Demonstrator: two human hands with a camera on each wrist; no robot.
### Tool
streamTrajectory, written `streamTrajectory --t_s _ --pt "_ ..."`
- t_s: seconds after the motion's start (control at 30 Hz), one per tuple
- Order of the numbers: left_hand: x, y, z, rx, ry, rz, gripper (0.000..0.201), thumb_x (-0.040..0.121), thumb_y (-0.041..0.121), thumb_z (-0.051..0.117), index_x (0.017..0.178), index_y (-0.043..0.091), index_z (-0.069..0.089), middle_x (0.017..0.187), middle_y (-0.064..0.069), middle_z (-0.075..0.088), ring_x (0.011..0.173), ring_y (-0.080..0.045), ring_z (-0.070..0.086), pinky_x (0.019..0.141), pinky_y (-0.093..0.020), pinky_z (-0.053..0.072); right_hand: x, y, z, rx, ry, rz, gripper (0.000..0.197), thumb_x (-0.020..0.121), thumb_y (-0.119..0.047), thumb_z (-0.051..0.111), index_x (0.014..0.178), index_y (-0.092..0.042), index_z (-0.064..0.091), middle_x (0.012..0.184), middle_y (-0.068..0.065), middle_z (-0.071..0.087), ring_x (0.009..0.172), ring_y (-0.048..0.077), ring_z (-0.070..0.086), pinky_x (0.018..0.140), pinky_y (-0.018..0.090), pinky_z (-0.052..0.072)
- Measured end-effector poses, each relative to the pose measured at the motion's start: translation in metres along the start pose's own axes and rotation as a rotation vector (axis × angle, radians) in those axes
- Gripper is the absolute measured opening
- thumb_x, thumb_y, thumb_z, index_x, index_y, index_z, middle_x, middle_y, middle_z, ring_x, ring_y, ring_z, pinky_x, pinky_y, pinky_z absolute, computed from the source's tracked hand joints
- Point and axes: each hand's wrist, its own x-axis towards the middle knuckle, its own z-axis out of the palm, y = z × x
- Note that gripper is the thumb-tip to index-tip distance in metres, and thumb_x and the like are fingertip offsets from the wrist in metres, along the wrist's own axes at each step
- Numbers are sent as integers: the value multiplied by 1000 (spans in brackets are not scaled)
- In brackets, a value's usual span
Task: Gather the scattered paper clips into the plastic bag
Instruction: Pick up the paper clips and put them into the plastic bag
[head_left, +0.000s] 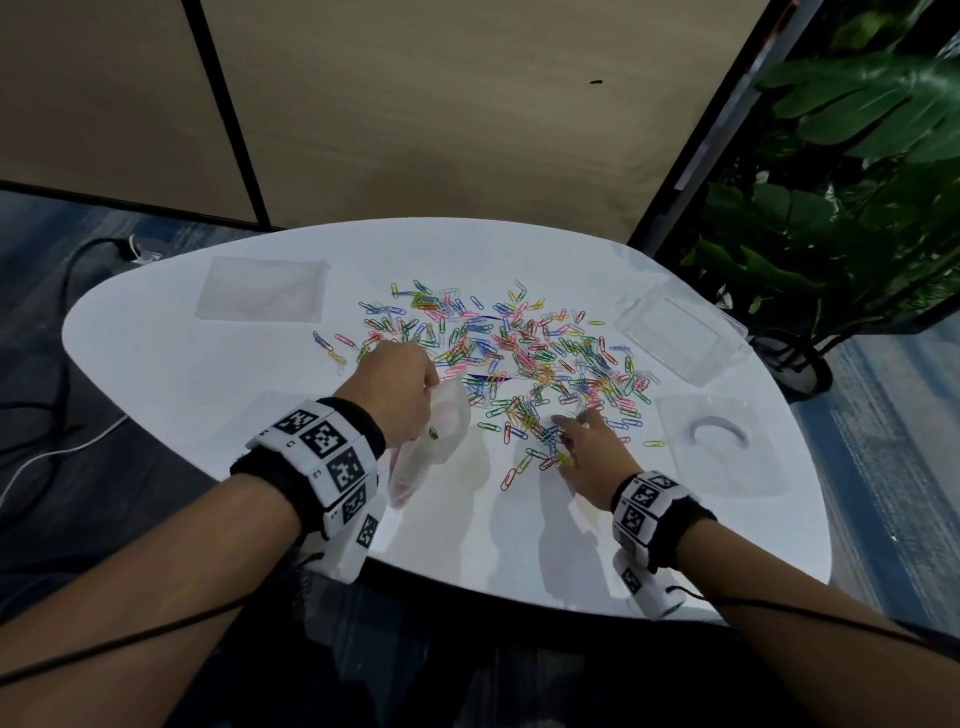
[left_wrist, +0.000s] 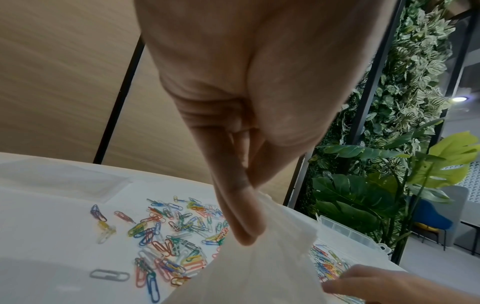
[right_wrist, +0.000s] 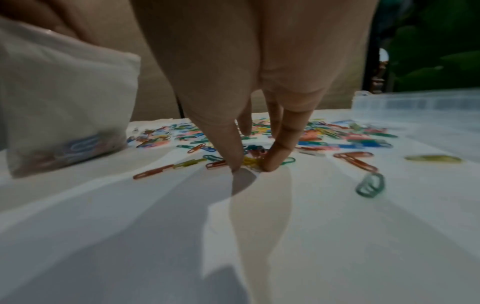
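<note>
Many coloured paper clips (head_left: 519, 353) lie scattered across the middle of the white table (head_left: 156, 364). My left hand (head_left: 428, 389) is raised above the table's near left and pinches the top edge of the translucent plastic bag (head_left: 439, 436). The bag hangs down, and the right wrist view shows a few clips in the bottom of the bag (right_wrist: 64, 102). My right hand (right_wrist: 252, 165) is down on the table at the near edge of the scatter. Its thumb and a finger close round a small bunch of yellow clips (right_wrist: 250, 161). The left wrist view shows the pinching fingers (left_wrist: 241, 222) and the bag (left_wrist: 259, 267).
A flat clear sleeve (head_left: 262, 288) lies at the back left. At the right stand a clear plastic box (head_left: 680, 332) and a clear lid (head_left: 719, 441). A potted plant (head_left: 857, 182) is beyond the right edge. The table's rounded near edge (head_left: 519, 590) is close to my wrists.
</note>
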Motion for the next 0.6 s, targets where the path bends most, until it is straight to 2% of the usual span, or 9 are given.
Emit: streamTrajectory --t_s 0.1,0.17,0.23,0.3,0.37,0.43,0.53,0.6 --pt "2 -3 0 -8 -12 -3 31 96 5 54 119 10 74 107 -17 74 94 -32 72 90 -40 60 14 -15 4 -188 -20 -162 74 91 0 53 149 -32 20 159 10 13 125 37 44 93 42 50" --pt "3 -5 0 -17 -10 -2 31 97 6 53 121 10 73 110 -17 73 95 -33 72 91 -41 60 22 -23 4 -297 -48 -223 77 90 6 52 150 -30 20 159 10 12 123 38 44 90 44 52" --pt "4 -8 -1 -22 -10 -1 31 97 6 53 121 10 73 109 -17 73 93 -33 72 89 -41 60 28 -30 2 -310 -29 -227 65 90 7 48 146 -22 33 151 14 32 121 37 47 93 43 50" --pt "4 -10 -3 -19 -11 -3 30 96 5 53 118 10 74 105 -18 73 91 -32 72 88 -41 61 34 -30 3 -279 49 -232 40 92 4 49 128 -13 57 125 13 57 107 30 58 86 33 50" --pt "4 -12 -4 -12 -10 -4 30 95 5 53 116 11 75 103 -18 73 93 -33 71 89 -41 60 37 -28 2 -230 111 -198 23 90 3 53 104 -9 67 101 10 63 91 26 64 75 29 49" --pt "3 -13 -5 -12 -13 -7 31 95 4 53 115 12 75 104 -19 72 95 -33 71 90 -40 59 39 -26 -3 -108 125 -113 19 88 1 58 90 -11 72 90 7 67 82 23 65 74 29 52" --pt "1 -11 -6 -14 -14 -3 30 95 4 52 112 12 75 104 -19 73 96 -33 71 90 -39 59 37 -24 -19 107 159 7 8 86 -14 70 83 -11 77 79 4 72 71 18 64 74 31 56" --pt "0 -9 -7 -12 -21 0 29 94 2 52 107 10 77 98 -17 74 94 -32 72 87 -38 60 34 -20 -30 221 200 66 9 84 -16 73 84 -9 78 78 6 75 71 19 69 75 32 58"
